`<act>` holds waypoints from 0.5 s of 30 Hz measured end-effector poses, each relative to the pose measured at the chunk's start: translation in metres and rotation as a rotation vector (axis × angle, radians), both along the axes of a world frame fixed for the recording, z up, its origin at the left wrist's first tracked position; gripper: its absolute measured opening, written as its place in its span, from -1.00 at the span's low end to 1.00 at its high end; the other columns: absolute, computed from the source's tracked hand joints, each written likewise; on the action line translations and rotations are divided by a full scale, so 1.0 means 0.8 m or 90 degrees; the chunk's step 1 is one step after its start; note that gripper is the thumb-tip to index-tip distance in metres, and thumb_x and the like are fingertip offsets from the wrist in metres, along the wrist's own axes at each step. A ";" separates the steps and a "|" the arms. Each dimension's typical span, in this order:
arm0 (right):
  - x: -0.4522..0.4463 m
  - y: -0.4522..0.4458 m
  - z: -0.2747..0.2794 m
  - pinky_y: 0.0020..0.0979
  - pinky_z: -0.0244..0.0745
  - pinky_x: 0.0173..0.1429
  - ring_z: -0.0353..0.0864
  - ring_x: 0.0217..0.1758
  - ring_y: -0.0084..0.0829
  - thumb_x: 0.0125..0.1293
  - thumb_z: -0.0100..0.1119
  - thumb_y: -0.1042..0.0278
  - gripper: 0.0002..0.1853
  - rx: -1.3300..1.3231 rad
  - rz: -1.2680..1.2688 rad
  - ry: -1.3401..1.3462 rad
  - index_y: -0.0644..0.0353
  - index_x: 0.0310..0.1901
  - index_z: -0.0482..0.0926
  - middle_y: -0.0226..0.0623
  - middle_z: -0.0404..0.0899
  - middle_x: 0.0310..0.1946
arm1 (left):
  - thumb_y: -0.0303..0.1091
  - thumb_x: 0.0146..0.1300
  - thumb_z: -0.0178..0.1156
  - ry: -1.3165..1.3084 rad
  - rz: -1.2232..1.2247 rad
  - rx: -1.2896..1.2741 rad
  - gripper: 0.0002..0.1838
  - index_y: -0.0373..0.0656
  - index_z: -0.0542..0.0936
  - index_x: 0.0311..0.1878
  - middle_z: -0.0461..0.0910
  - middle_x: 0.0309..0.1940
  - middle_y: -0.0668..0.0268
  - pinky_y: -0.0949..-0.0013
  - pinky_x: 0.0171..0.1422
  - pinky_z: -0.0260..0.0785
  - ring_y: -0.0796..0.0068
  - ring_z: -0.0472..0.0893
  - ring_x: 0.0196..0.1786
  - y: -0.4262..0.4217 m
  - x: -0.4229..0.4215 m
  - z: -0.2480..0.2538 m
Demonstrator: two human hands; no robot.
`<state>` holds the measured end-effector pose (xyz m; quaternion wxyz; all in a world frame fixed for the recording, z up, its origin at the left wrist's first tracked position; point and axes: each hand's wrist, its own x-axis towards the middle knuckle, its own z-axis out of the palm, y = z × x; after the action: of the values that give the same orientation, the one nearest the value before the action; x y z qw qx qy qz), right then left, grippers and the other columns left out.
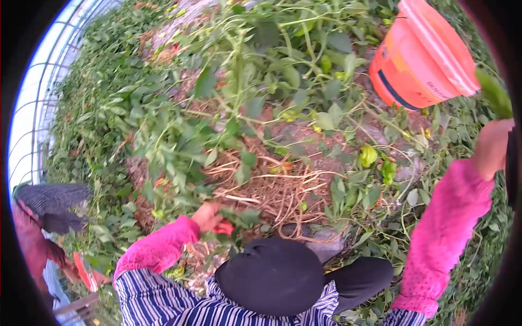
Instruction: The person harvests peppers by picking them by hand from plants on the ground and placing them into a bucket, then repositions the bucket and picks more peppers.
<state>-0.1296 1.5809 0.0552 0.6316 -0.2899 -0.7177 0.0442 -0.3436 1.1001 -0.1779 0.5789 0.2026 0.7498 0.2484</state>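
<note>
"What has the left hand (206,217) got?"

"A red pepper (223,227), low among the leaves. The fingers are curled in on it, only slightly parted, though blur softens their outline."

"And the right hand (489,149)?"

"Out at the far edge of the view, raised beside the bucket. A green pepper (493,93) stands up from it, just beside the bucket's rim. The fingers look closed on its lower end; the fingertips are too blurred and cut off to make out."

"Describe that bucket (399,68)."

"Orange, with a dark band near its base and some lettering. It looks tilted, base toward the plants (239,65). I can't see what's inside."

"Any other peppers about?"

"Two yellow-green ones, a rounder one (368,156) and a crinkled one (389,171), near each other among the leaves below the bucket. Bare, dry stems (288,190) lie tangled on the soil between the hands."

"What about the clothes?"

"Both forearms wear pink sleeves (157,247), over a striped shirt (157,296). Another person (35,244) shows at the left edge, well apart from both hands."
</note>
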 end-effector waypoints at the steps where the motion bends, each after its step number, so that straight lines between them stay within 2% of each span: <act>1: -0.002 0.041 0.018 -0.48 0.45 -0.45 0.50 -0.49 -0.41 0.39 -0.18 0.09 -0.62 0.014 0.051 0.032 0.30 -0.10 0.43 -0.14 0.49 -0.25 | -0.42 0.16 0.09 0.136 -0.022 0.038 -0.87 -0.22 0.56 -0.26 0.60 -0.46 0.26 0.43 -0.32 0.41 0.53 0.57 -0.41 -0.008 -0.020 -0.011; 2: -0.002 0.078 0.028 -0.51 0.47 -0.57 0.49 -0.52 -0.37 0.40 -0.19 -0.04 -0.49 0.027 0.100 0.067 0.33 0.02 0.39 -0.05 0.50 -0.12 | -0.39 0.22 0.09 0.064 0.120 0.115 -0.86 -0.26 0.56 -0.27 0.58 -0.50 0.33 0.45 -0.31 0.40 0.53 0.56 -0.41 -0.003 -0.032 -0.008; 3: 0.002 0.107 0.016 -0.51 0.47 -0.57 0.49 -0.52 -0.37 0.40 -0.19 -0.04 -0.49 0.000 0.125 0.086 0.33 0.02 0.39 -0.05 0.50 -0.12 | -0.31 0.24 0.11 0.005 0.238 0.107 -0.80 -0.27 0.56 -0.27 0.58 -0.53 0.36 0.47 -0.36 0.36 0.55 0.55 -0.43 -0.011 -0.050 -0.009; 4: 0.004 0.138 0.003 -0.41 0.42 -0.33 0.49 -0.40 -0.35 0.20 -0.06 0.23 -0.64 -0.081 0.142 -0.038 0.41 -0.16 0.47 -0.10 0.53 -0.21 | -0.30 0.25 0.08 0.034 0.325 0.065 -0.80 -0.25 0.58 -0.30 0.57 -0.56 0.39 0.50 -0.42 0.34 0.60 0.51 -0.49 0.009 -0.049 0.027; 5: -0.012 0.140 -0.005 -0.31 0.37 -0.10 0.50 -0.27 -0.33 -0.01 0.07 0.49 -0.78 -0.151 0.161 -0.168 0.50 -0.35 0.54 -0.16 0.57 -0.30 | -0.29 0.25 0.10 0.011 0.405 0.106 -0.80 -0.24 0.58 -0.29 0.56 -0.56 0.40 0.52 -0.42 0.34 0.57 0.51 -0.49 0.016 -0.051 0.041; 6: -0.026 0.139 -0.024 -0.31 0.37 -0.10 0.50 -0.27 -0.33 -0.01 0.07 0.49 -0.78 -0.152 0.179 -0.159 0.50 -0.35 0.54 -0.16 0.57 -0.30 | -0.27 0.25 0.12 -0.055 0.471 0.159 -0.79 -0.23 0.58 -0.28 0.55 -0.56 0.38 0.48 -0.43 0.36 0.54 0.52 -0.50 0.019 -0.053 0.047; 7: -0.040 0.120 -0.053 -0.35 0.39 -0.08 0.52 -0.23 -0.38 0.09 0.04 0.42 -0.77 -0.135 0.206 -0.175 0.43 -0.31 0.54 -0.19 0.59 -0.28 | -0.28 0.26 0.12 -0.104 0.516 0.189 -0.79 -0.25 0.58 -0.28 0.53 -0.57 0.37 0.46 -0.43 0.37 0.52 0.52 -0.50 0.023 -0.054 0.049; 9: -0.044 0.062 -0.132 -0.42 0.43 -0.05 0.57 -0.15 -0.49 0.28 -0.03 0.28 -0.75 -0.112 0.244 -0.217 0.29 -0.21 0.55 -0.26 0.62 -0.24 | -0.28 0.26 0.12 -0.156 0.559 0.216 -0.79 -0.26 0.57 -0.28 0.52 -0.59 0.36 0.44 -0.44 0.38 0.50 0.52 -0.50 0.034 -0.050 0.052; 10: -0.056 -0.016 -0.144 -0.45 0.44 -0.08 0.59 -0.22 -0.51 0.29 -0.03 0.25 -0.73 -0.322 0.305 -0.298 0.31 -0.22 0.54 -0.30 0.62 -0.33 | -0.28 0.28 0.09 -0.195 0.613 0.236 -0.79 -0.27 0.54 -0.26 0.47 -0.61 0.33 0.41 -0.45 0.35 0.44 0.48 -0.52 0.045 -0.049 0.055; 11: -0.072 -0.071 -0.163 -0.47 0.47 -0.14 0.59 -0.28 -0.54 0.29 -0.01 0.31 -0.76 -0.523 0.534 -0.319 0.32 -0.22 0.53 -0.29 0.61 -0.38 | -0.29 0.30 0.06 -0.239 0.666 0.256 -0.78 -0.28 0.50 -0.25 0.42 -0.63 0.31 0.39 -0.46 0.32 0.38 0.44 -0.54 0.056 -0.048 0.058; 12: -0.082 -0.119 -0.188 -0.49 0.47 -0.20 0.59 -0.31 -0.55 0.25 0.03 0.40 -0.82 -0.701 0.658 -0.331 0.32 -0.22 0.54 -0.30 0.60 -0.39 | -0.29 0.30 0.06 -0.245 0.665 0.252 -0.78 -0.28 0.50 -0.25 0.42 -0.63 0.31 0.39 -0.46 0.32 0.38 0.44 -0.54 0.066 -0.048 0.061; 13: -0.093 -0.166 -0.214 -0.48 0.48 -0.17 0.59 -0.39 -0.53 0.23 0.00 0.45 -0.85 -0.789 0.751 -0.315 0.31 -0.24 0.53 -0.27 0.60 -0.39 | -0.29 0.30 0.06 -0.272 0.653 0.286 -0.79 -0.28 0.49 -0.23 0.41 -0.63 0.31 0.39 -0.46 0.32 0.39 0.43 -0.54 0.075 -0.050 0.063; 14: -0.101 -0.201 -0.247 -0.46 0.50 -0.12 0.60 -0.34 -0.49 0.20 0.05 0.47 -0.83 -0.737 0.796 -0.406 0.33 -0.20 0.53 -0.28 0.61 -0.38 | -0.29 0.30 0.06 -0.299 0.642 0.320 -0.79 -0.28 0.48 -0.21 0.40 -0.63 0.32 0.39 -0.46 0.31 0.39 0.42 -0.55 0.082 -0.050 0.065; 15: -0.110 -0.238 -0.263 -0.37 0.49 -0.15 0.61 -0.26 -0.38 0.16 0.11 0.42 -0.79 -0.660 0.825 -0.431 0.29 -0.18 0.54 -0.21 0.60 -0.36 | -0.28 0.31 0.06 -0.305 0.631 0.327 -0.78 -0.29 0.47 -0.20 0.39 -0.63 0.32 0.39 -0.47 0.31 0.39 0.41 -0.54 0.089 -0.050 0.066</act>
<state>-0.2173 1.3904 -0.1554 0.0268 -0.0743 -0.7782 0.6230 -0.3833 1.1716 -0.1254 0.4793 -0.0990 0.5200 0.7000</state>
